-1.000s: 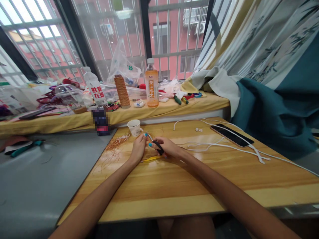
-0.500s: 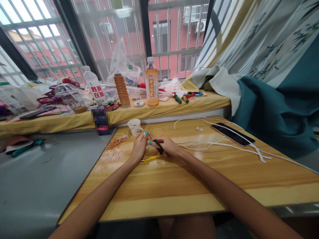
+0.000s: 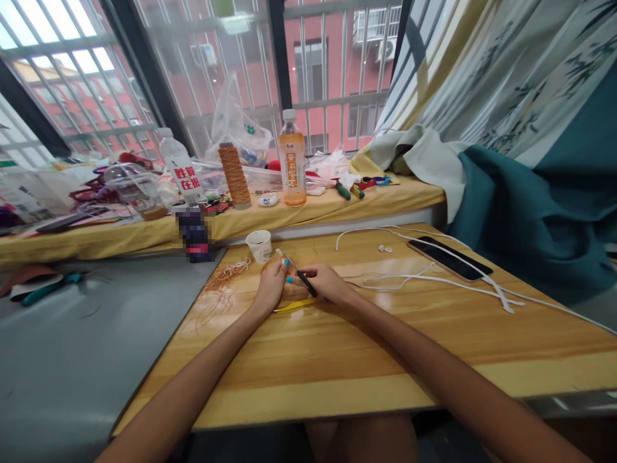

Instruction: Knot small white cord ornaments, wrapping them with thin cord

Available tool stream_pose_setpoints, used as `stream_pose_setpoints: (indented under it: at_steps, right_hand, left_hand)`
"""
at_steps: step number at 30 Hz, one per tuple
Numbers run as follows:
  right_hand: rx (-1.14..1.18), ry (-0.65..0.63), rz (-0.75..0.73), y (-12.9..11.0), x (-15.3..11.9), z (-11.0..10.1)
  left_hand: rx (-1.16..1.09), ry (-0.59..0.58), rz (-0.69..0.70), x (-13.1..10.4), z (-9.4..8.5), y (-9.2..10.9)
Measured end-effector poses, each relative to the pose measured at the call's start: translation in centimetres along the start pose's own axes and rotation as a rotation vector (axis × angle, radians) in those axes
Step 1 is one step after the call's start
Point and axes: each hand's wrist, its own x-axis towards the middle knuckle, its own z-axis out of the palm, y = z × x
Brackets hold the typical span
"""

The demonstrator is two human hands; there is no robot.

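My left hand (image 3: 271,283) is closed, pinching a small piece of white cord with orange thread about it; the fingers hide most of this piece. Black-handled scissors (image 3: 305,283) are in my right hand (image 3: 324,283), their blades pointing up and left to the left fingertips. The handles look closed together. Just below both hands, a yellow strip or tool (image 3: 295,305) lies on the wooden board (image 3: 337,360). A white paper cup (image 3: 259,247) stands right behind my left hand.
Orange thread scraps (image 3: 222,278) lie left of my hands. White cords (image 3: 463,283) run across the board at right, partly over a phone (image 3: 450,258). On the cloth-covered ledge stand a thread spool (image 3: 234,177), an orange drink bottle (image 3: 293,161) and a clear bottle (image 3: 179,167).
The scissor handles have come together from a more spread position. A white tip and loops of orange thread now show more plainly at my left fingertips. Both hands stay in nearly the same place.
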Motion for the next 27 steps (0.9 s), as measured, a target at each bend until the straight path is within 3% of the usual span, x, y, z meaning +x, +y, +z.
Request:
stream_pose_setpoints:
  at_steps: [7, 13, 20, 27]
  right_hand:
    - [0.036, 0.02, -0.046, 0.3, 0.3, 0.3]
    - [0.18, 0.078, 0.018, 0.4, 0.6, 0.4]
    - [0.181, -0.05, 0.111, -0.7, -0.2, 0.4]
    - [0.229, -0.032, 0.131, -1.0, -0.4, 0.8]
  left_hand:
    - [-0.027, -0.013, -0.035, 0.0, 0.0, 0.2]
    - [-0.013, 0.048, -0.023, 0.1, 0.0, -0.1]
    - [0.026, 0.078, -0.027, -0.1, -0.1, 0.7]
    - [0.116, 0.051, -0.039, -0.2, -0.1, 1.0]
